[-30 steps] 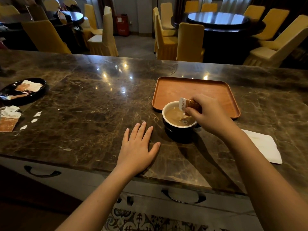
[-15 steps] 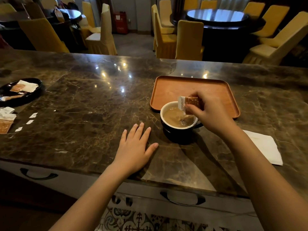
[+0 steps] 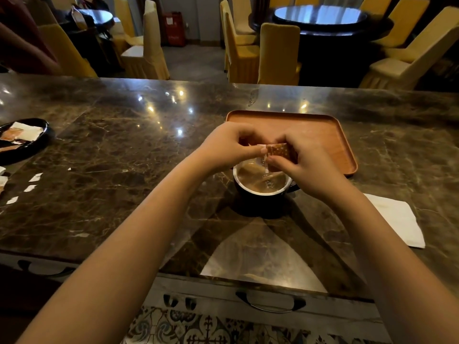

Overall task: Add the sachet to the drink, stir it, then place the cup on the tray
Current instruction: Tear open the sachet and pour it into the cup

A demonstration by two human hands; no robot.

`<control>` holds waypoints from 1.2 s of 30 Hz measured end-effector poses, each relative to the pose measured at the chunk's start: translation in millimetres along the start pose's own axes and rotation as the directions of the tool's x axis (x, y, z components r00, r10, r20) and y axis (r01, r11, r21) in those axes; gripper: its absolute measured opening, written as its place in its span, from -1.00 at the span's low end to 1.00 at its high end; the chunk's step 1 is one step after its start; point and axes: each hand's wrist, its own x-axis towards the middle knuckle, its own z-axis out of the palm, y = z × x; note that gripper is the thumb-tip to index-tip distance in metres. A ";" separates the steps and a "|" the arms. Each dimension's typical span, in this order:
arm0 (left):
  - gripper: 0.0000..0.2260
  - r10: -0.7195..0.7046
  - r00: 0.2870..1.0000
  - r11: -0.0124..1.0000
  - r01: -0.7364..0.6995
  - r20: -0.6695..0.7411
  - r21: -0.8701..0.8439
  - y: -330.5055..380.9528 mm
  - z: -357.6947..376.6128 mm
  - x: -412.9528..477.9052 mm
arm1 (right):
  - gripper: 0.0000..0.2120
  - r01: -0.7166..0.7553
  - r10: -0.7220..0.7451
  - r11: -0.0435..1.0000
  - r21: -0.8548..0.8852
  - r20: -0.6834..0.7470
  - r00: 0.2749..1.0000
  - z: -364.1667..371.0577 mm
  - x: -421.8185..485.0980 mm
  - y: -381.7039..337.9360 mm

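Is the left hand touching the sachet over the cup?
Touching. The head view shows the left hand pinching the sachet at its white end, with the right hand gripping the orange end, both held just above the cup.

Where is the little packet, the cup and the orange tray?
sachet (image 3: 279,150), head view, on its orange printed face between both hands.
cup (image 3: 260,193), head view, on its white near rim.
tray (image 3: 345,145), head view, on its bare right side.

Orange speckled sachet (image 3: 278,150), black cup (image 3: 260,198), orange-brown tray (image 3: 332,135), brown-veined marble counter (image 3: 111,157).
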 end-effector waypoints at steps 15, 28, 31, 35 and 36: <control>-0.88 -0.061 0.997 0.997 0.059 -0.044 -0.050 -12.6 9.0 -3.0 | -0.72 -0.028 0.028 1.000 -0.011 -0.019 0.999 0.3 -4.1 2.7; -0.86 -0.023 0.996 0.999 0.020 -0.081 -0.044 -11.1 12.2 -5.1 | -0.74 -0.052 0.053 0.997 0.058 -0.025 0.998 -1.5 -6.6 1.1; -0.85 -0.030 0.994 0.995 0.020 -0.101 -0.098 -10.4 12.6 -6.3 | -0.76 -0.069 0.077 0.992 0.105 -0.075 0.994 0.4 -6.5 0.0; -0.83 -0.054 0.986 0.984 0.026 -0.158 -0.178 -7.6 12.7 -6.1 | -0.77 -0.126 0.158 0.963 0.239 -0.121 0.980 4.0 -10.0 -2.6; -0.83 -0.050 0.984 0.984 0.018 -0.173 -0.179 -5.5 12.3 -5.8 | -0.77 -0.131 0.168 0.959 0.253 -0.129 0.977 3.4 -11.0 -3.7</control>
